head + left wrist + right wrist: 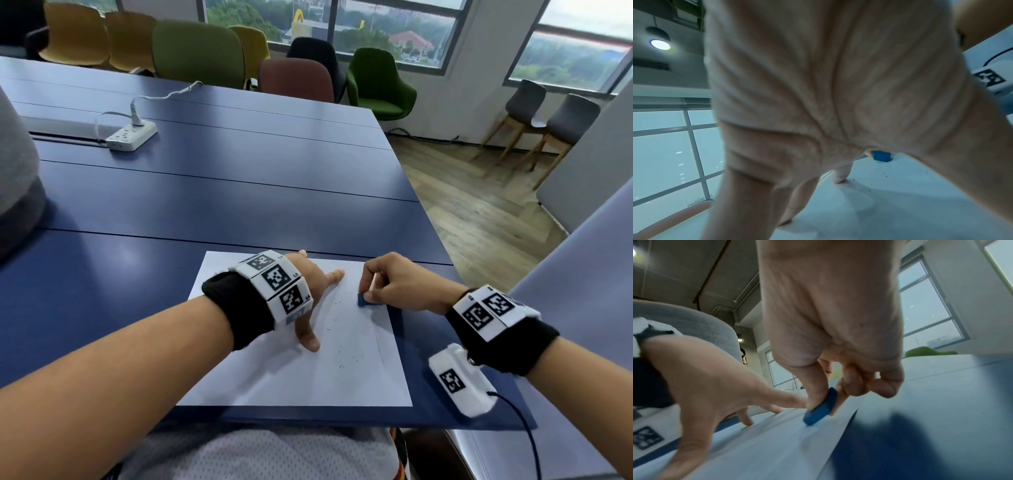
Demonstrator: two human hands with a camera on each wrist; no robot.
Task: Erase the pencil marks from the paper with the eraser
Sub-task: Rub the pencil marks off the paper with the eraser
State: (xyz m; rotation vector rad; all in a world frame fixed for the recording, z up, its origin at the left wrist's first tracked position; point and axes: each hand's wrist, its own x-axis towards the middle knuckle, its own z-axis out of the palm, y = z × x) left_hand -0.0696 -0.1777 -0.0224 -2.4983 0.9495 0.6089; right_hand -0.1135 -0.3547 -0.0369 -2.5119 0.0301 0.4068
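- Nearest to the person, the paper (359, 383) lies flat on the blue table (205, 192), its near edge close to the table's edge, and small dark crumbs (342, 366) are scattered on its middle part.
- The left hand (310, 291) presses the sheet at about 9 o'clock from the eraser, fingers spread and straight, holding nothing (it only keeps the sheet in place).
- The right hand (394, 284) pinches the blue eraser (363, 299) between thumb and curled fingers; it is the nearer hand to the work, at 3 o'clock of the eraser.
- The eraser touches the paper near the sheet's right edge, in the far half. A faint pencil line (376, 339) seems to run from there toward 6 o'clock, along that edge; I judge the next strokes must follow this long axis, toward the person.
- The risk, as I see it: the edge is just beside the eraser, so a stroke toward 3 o'clock can catch and fold the sheet.
- The right wrist view shows the eraser (821, 407) tilted, only its lower corner on the paper; the head view does not show this.
- The left wrist view is mostly filled by the palm (828, 89); the eraser (881, 155) shows only as a small blue patch beyond it.
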